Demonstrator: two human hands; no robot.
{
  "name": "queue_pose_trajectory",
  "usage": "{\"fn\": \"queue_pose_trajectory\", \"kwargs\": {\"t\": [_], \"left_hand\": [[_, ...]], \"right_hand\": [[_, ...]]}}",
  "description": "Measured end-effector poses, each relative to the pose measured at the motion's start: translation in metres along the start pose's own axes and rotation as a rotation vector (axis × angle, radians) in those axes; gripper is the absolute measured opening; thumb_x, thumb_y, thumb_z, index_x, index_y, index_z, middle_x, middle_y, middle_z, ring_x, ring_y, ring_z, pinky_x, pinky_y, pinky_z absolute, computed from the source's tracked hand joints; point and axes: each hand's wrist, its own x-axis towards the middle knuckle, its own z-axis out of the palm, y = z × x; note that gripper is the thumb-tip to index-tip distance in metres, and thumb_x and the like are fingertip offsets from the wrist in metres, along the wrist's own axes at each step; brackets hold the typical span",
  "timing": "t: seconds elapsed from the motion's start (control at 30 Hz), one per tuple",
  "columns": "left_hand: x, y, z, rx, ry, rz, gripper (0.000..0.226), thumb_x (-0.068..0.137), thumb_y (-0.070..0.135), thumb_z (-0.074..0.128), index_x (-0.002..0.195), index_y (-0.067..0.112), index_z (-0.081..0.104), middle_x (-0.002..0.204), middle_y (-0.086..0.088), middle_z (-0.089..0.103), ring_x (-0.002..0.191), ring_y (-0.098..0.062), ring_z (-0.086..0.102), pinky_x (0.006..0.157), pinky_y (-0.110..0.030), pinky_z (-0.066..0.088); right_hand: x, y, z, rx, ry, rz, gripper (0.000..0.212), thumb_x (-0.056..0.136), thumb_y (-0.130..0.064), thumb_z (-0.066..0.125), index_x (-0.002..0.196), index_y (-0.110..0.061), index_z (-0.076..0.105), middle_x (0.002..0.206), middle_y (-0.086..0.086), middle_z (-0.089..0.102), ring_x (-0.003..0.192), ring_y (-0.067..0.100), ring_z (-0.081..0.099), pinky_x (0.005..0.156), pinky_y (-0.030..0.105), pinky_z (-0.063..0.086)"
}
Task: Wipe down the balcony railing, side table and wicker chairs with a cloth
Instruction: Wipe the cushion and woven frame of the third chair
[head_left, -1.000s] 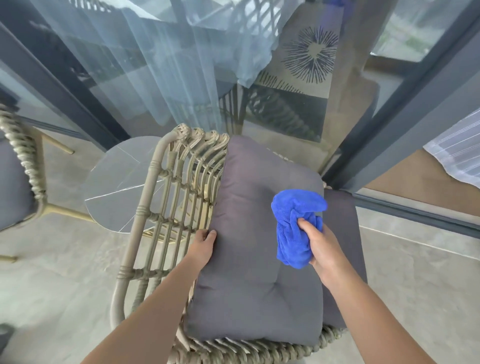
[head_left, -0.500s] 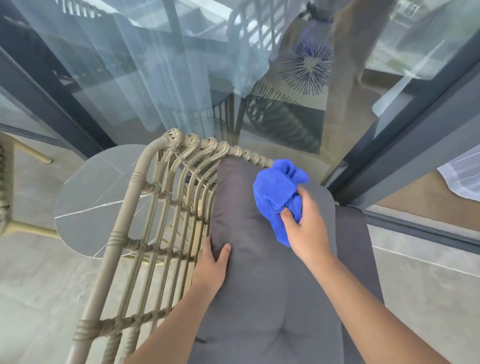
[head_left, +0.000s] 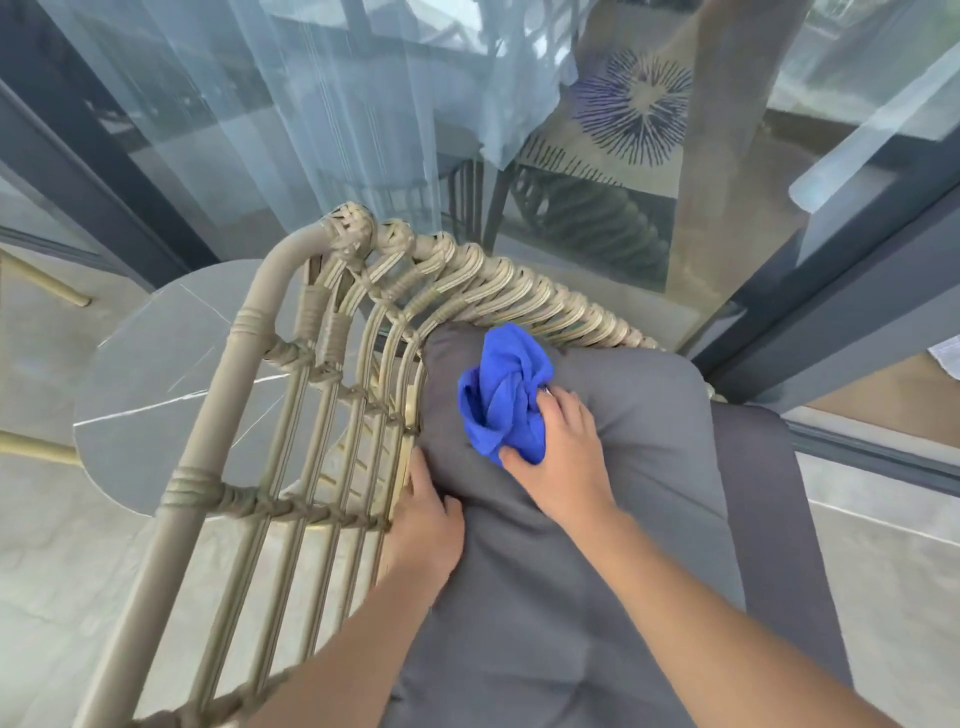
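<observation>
A beige wicker chair (head_left: 291, 395) fills the middle of the view, its woven side and top rail curving from lower left to upper right. A grey cushion (head_left: 639, 467) lies in it. My right hand (head_left: 563, 452) grips a bunched blue cloth (head_left: 501, 395) and presses it onto the cushion's upper left corner, just below the woven rail. My left hand (head_left: 428, 525) clutches the cushion's left edge where it meets the wicker side. A round grey side table (head_left: 156, 384) stands behind the chair's side, partly seen through the bars.
Glass doors with dark frames (head_left: 852, 291) and a sheer curtain (head_left: 332, 104) rise right behind the chair. A second chair's gold legs (head_left: 41, 447) show at the far left. Pale tiled floor (head_left: 883, 571) lies on both sides.
My right hand has carried the blue cloth up and left across the cushion toward the woven rail. My left hand slid up the cushion's edge and closed on it. The view moved nearer.
</observation>
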Motion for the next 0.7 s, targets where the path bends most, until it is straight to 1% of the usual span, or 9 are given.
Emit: {"fn": "queue_pose_trajectory", "kwargs": {"t": [0.1, 0.2, 0.27, 0.4, 0.43, 0.5, 0.57, 0.63, 0.7], "left_hand": [[-0.012, -0.006, 0.016, 0.023, 0.183, 0.2, 0.064, 0.1, 0.031, 0.038, 0.163, 0.028, 0.025, 0.166, -0.003, 0.028, 0.145, -0.027, 0.038, 0.116, -0.045, 0.038], [-0.006, -0.02, 0.028, -0.061, 0.187, 0.247, 0.068, 0.095, 0.049, 0.027, 0.159, 0.026, 0.034, 0.166, 0.0, 0.031, 0.15, -0.023, 0.033, 0.119, -0.045, 0.035], [-0.001, -0.027, 0.032, -0.057, 0.167, 0.245, 0.072, 0.093, 0.054, 0.024, 0.16, 0.029, 0.031, 0.167, 0.002, 0.029, 0.15, -0.023, 0.033, 0.118, -0.043, 0.035], [0.003, -0.029, 0.034, -0.027, 0.151, 0.263, 0.075, 0.091, 0.056, 0.021, 0.163, 0.036, 0.017, 0.169, 0.002, 0.023, 0.153, -0.019, 0.026, 0.119, -0.034, 0.028], [0.004, -0.029, 0.034, -0.025, 0.15, 0.265, 0.074, 0.091, 0.056, 0.021, 0.163, 0.036, 0.017, 0.169, 0.001, 0.023, 0.152, -0.019, 0.027, 0.118, -0.034, 0.029], [0.005, -0.029, 0.034, -0.018, 0.15, 0.258, 0.074, 0.091, 0.056, 0.022, 0.162, 0.036, 0.016, 0.169, 0.0, 0.024, 0.152, -0.021, 0.028, 0.118, -0.036, 0.03], [0.006, -0.031, 0.034, -0.006, 0.15, 0.251, 0.073, 0.091, 0.056, 0.021, 0.162, 0.037, 0.015, 0.169, -0.001, 0.025, 0.152, -0.022, 0.029, 0.119, -0.037, 0.031], [0.007, -0.032, 0.034, 0.005, 0.143, 0.242, 0.075, 0.091, 0.057, 0.02, 0.162, 0.036, 0.014, 0.169, 0.0, 0.024, 0.153, -0.021, 0.027, 0.119, -0.037, 0.03], [0.01, -0.032, 0.035, 0.01, 0.148, 0.232, 0.077, 0.09, 0.059, 0.019, 0.163, 0.035, 0.016, 0.169, 0.0, 0.024, 0.154, -0.019, 0.026, 0.119, -0.036, 0.031]], "right_hand": [[-0.009, 0.002, 0.009, -0.025, 0.077, -0.063, 0.055, 0.077, -0.047, 0.067, 0.124, -0.019, 0.058, 0.136, -0.004, 0.054, 0.124, 0.028, 0.051, 0.102, 0.044, 0.048], [-0.009, 0.004, 0.007, -0.091, 0.102, -0.174, 0.04, 0.076, -0.041, 0.069, 0.11, -0.022, 0.063, 0.12, -0.009, 0.062, 0.105, 0.027, 0.058, 0.087, 0.043, 0.053], [0.001, 0.004, 0.0, -0.104, 0.135, -0.236, 0.038, 0.074, -0.044, 0.065, 0.105, -0.022, 0.067, 0.114, -0.01, 0.065, 0.099, 0.024, 0.059, 0.083, 0.041, 0.055], [0.044, -0.015, -0.016, -0.124, 0.324, -0.247, 0.035, 0.071, -0.048, 0.063, 0.088, -0.019, 0.073, 0.122, -0.009, 0.065, 0.115, 0.026, 0.056, 0.093, 0.043, 0.05], [0.057, -0.021, -0.015, -0.153, 0.333, -0.221, 0.039, 0.071, -0.05, 0.063, 0.091, -0.018, 0.074, 0.13, -0.005, 0.063, 0.122, 0.029, 0.053, 0.099, 0.047, 0.048], [0.073, -0.035, -0.007, -0.23, 0.183, -0.17, 0.067, 0.071, -0.055, 0.066, 0.127, -0.017, 0.065, 0.151, 0.001, 0.048, 0.138, 0.035, 0.042, 0.113, 0.057, 0.037], [0.075, -0.044, 0.012, -0.335, -0.042, -0.197, 0.1, 0.074, -0.061, 0.068, 0.16, -0.025, 0.028, 0.167, 0.002, 0.024, 0.151, 0.038, 0.024, 0.12, 0.063, 0.025], [0.073, -0.047, 0.028, -0.426, -0.112, -0.279, 0.103, 0.083, -0.058, 0.066, 0.165, -0.03, 0.01, 0.171, 0.002, 0.013, 0.154, 0.039, 0.017, 0.122, 0.063, 0.02], [0.077, -0.046, 0.032, -0.455, -0.09, -0.314, 0.092, 0.089, -0.05, 0.065, 0.164, -0.031, 0.016, 0.169, 0.002, 0.019, 0.153, 0.037, 0.023, 0.121, 0.058, 0.023]]}}
